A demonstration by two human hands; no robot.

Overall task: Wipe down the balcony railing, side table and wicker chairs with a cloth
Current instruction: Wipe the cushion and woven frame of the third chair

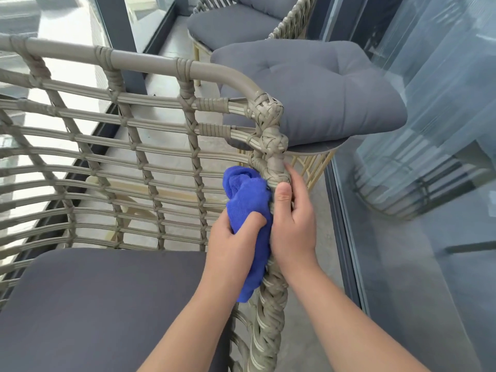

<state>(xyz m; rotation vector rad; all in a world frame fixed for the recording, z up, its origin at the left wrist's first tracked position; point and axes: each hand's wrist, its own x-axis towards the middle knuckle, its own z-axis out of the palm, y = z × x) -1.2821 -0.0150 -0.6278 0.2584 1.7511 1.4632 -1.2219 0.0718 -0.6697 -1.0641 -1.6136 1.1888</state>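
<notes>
A wicker chair (150, 63) with a grey tube frame and woven strands fills the left and centre; its grey seat cushion (94, 304) lies at the bottom left. My left hand (233, 242) grips a bunched blue cloth (247, 200) and presses it against the inner side of the chair's wrapped side post (271, 146). My right hand (292, 218) wraps around the same post from the outer side, thumb on the front of the weave. Behind the post stands a round side table (322, 150) with a grey cushion (316, 89) lying on it.
A second wicker chair (292, 20) with a grey cushion stands at the far top. Glass balustrade panels with dark posts (120, 44) run along the left. A glass door with sheer curtains (442, 103) lines the right. The grey tiled floor (397, 264) lies between.
</notes>
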